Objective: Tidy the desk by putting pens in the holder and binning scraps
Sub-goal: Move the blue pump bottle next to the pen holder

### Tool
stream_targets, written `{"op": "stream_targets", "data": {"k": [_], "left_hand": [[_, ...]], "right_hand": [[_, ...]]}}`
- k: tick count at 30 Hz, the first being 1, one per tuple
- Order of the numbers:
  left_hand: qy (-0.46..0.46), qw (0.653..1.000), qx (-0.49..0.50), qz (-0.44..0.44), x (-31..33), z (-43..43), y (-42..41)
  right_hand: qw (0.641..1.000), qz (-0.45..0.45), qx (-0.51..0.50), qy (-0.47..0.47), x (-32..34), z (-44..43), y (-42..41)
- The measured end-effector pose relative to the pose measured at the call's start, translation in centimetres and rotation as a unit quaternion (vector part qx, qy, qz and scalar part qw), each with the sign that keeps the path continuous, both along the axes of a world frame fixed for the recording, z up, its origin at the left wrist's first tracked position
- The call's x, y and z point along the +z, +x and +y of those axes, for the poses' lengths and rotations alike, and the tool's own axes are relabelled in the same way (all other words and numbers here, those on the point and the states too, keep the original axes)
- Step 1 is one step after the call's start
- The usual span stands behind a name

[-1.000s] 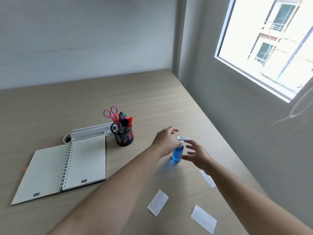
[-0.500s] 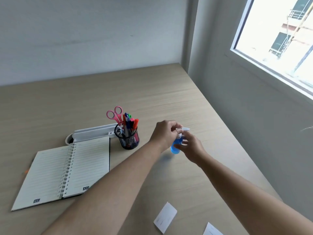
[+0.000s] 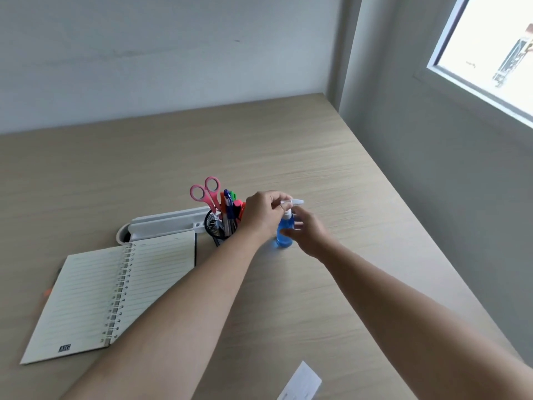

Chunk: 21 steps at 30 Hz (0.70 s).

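A small blue pump bottle [image 3: 284, 235] with a white pump head [image 3: 294, 202] stands on the wooden desk [image 3: 317, 145]. My left hand [image 3: 264, 213] is closed over the pump head from the left. My right hand [image 3: 307, 235] cups the bottle's body from the right, fingers curled around it. A black mesh pen holder [image 3: 215, 229] stands just left of my left hand, holding several pens and pink scissors [image 3: 206, 193]. One white paper scrap [image 3: 301, 383] lies at the bottom edge of the view.
An open spiral notebook [image 3: 115, 290] lies at the left front. A white tray [image 3: 167, 225] sits behind it, beside the holder. The desk's right edge meets a grey wall under a window [image 3: 490, 53].
Both hands closed in on the blue bottle: the left onto its pump head, the right around its body. The view tilted up, so two paper scraps left the frame.
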<state>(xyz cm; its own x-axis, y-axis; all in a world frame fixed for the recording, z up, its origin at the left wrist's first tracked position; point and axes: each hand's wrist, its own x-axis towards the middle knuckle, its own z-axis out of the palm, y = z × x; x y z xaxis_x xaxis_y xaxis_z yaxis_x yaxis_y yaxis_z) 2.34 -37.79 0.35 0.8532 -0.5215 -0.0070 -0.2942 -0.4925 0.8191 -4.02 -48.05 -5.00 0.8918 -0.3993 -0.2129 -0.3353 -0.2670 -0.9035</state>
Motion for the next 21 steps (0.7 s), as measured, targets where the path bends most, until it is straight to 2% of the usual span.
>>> {"op": "stream_targets", "data": {"k": [5, 10, 12, 17, 21], "left_hand": [[0.009, 1.000, -0.025, -0.007, 0.2, 0.3, -0.4], [0.016, 0.984, -0.056, -0.166, 1.0, 2.6, -2.5], [0.014, 0.976, -0.078, -0.202, 1.0, 3.6, -3.9], [0.083, 0.967, -0.161, -0.177, -0.5, 6.3, -8.6], [0.214, 0.938, -0.241, -0.130, -2.5, 8.3, -12.4]], "right_hand": [[0.999, 0.024, -0.007, 0.021, 0.4, -0.2, -0.7], [0.997, 0.016, -0.060, 0.042, 2.0, -0.6, -4.2], [0.997, 0.004, -0.066, 0.041, 2.6, -0.7, -6.6], [0.999, 0.018, -0.021, -0.018, 3.4, -0.6, -14.5], [0.988, 0.087, 0.077, -0.106, 2.6, 0.3, -20.7]]}}
